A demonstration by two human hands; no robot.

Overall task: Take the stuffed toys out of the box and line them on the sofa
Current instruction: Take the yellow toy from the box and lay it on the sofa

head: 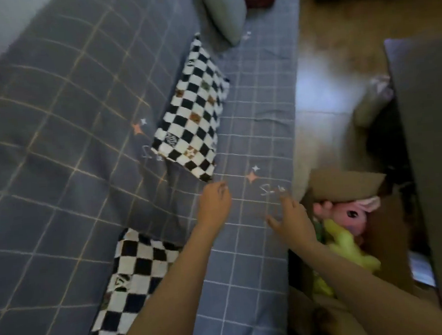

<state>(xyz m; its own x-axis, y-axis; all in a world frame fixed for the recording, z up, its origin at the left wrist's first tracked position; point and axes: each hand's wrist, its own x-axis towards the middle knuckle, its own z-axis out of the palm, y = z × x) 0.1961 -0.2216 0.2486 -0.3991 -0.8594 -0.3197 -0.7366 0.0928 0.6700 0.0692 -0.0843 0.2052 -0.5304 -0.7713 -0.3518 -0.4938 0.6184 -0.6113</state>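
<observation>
Nearest the camera, a checkered cushion (133, 280) lies on the sofa (250, 284) seat, beside the left forearm. To the right, on the floor against the sofa front, stands the cardboard box (348, 183), flaps up. Inside it are a yellow-green stuffed toy (350, 249) and, behind that, a pink stuffed toy (350, 215); more may lie beneath, not visible.

Both arms reach forward over the seat. The left hand (214, 202) hovers over the seat with fingers curled loosely, holding nothing. The right hand (292, 220) is at the seat's front edge, just beside the box, fingers spread, also empty; the frame is blurred, so contact with the cover cannot be confirmed.

Farther along, a second checkered cushion (194, 116) leans against the backrest, and a grey pillow (223, 8) sits at the far end.

Assessment: no toy is seen on the sofa. Removal and lining-up appear wholly outstanding
</observation>
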